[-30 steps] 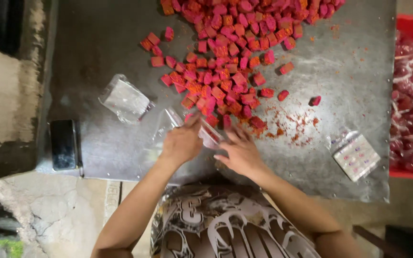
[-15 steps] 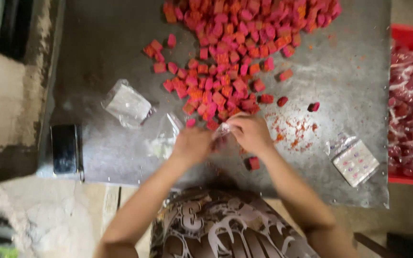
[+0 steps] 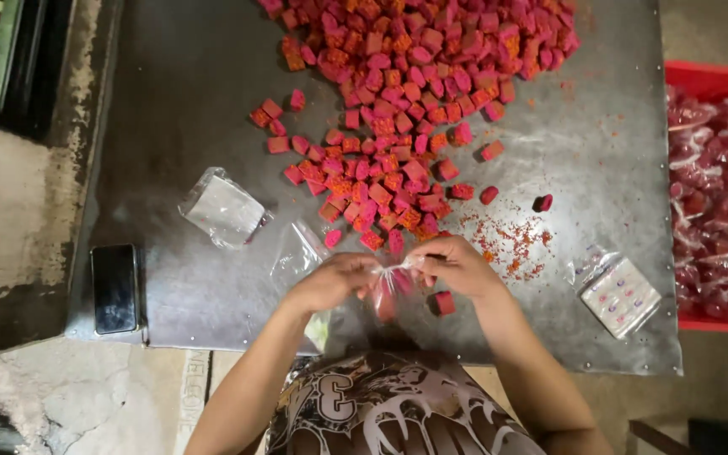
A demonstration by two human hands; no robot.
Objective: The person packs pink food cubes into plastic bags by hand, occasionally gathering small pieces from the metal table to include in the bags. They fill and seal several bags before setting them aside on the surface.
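Dull grey metal table [image 3: 212, 93] fills the view, with concrete floor at its left and a red crate [image 3: 718, 76] of filled clear bags along its right edge.

We hold a small clear plastic bag [image 3: 391, 291] between both hands at the near edge of the table. Our left hand [image 3: 334, 282] and right hand [image 3: 457, 265] are both closed, fingertips pinched on the bag's twisted neck; the bag hangs just below the pinch with red cubes inside, their number not readable.

Risks, as we judge them:
- The neck looks thin and slippery. If either pinch loosens, the bag could untwist and spill onto the table or over the near edge.
- One loose red cube [image 3: 443, 302] lies just right of and below the grip, touching nothing; a sweep of the right wrist could knock it off the edge.
- Orange-red crumbs [image 3: 507, 244] lie just beyond the right hand and could stick to the film.

Surroundings, largest first: big heap of red and pink cubes [image 3: 414, 84] beyond the grip, its near fringe close to our knuckles; a stack of empty clear bags [image 3: 222, 209] well left and beyond; a packet of small labels [image 3: 621, 295] well right; a dark phone [image 3: 115, 288] far left at the table edge; one flat empty bag [image 3: 297, 251] just left of the grip.

Nothing stands between the hands and the heap.
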